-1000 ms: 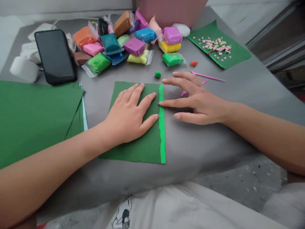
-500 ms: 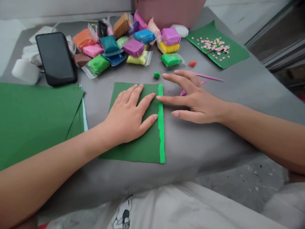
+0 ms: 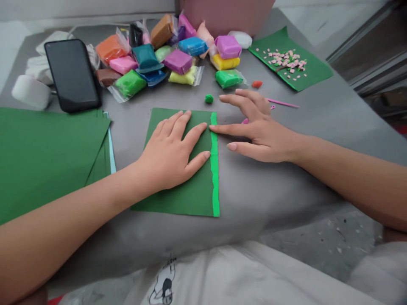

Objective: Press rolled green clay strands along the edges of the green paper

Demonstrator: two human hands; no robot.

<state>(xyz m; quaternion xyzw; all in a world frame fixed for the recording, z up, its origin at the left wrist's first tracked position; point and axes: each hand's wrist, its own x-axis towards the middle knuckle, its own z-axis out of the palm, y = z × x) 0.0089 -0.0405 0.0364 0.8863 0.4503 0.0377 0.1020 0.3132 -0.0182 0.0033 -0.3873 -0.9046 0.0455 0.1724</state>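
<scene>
A dark green sheet of paper [image 3: 187,199] lies in front of me with a bright green strip of clay [image 3: 215,178] flattened along its right edge. My left hand [image 3: 168,152] rests flat on the sheet, fingers spread, its thumb tip close to the strip. From the right, my right hand [image 3: 254,127] reaches over with fingers apart. Its index fingertip touches the upper part of the strip, and nothing is held. Just above the sheet sits a small lump of green clay [image 3: 209,98]. Pink tools [image 3: 284,103] lie partly hidden behind my right hand.
Several bagged clay blocks [image 3: 178,61] are heaped at the back. A phone [image 3: 73,76] and a white charger [image 3: 31,91] lie at left, above stacked green sheets [image 3: 41,156]. A decorated green card [image 3: 311,76] lies back right, near a bit of orange clay [image 3: 257,84].
My right hand's outer fingers have shifted slightly, with the index fingertip still at the strip. My left hand stays in place. The view has tilted a little.
</scene>
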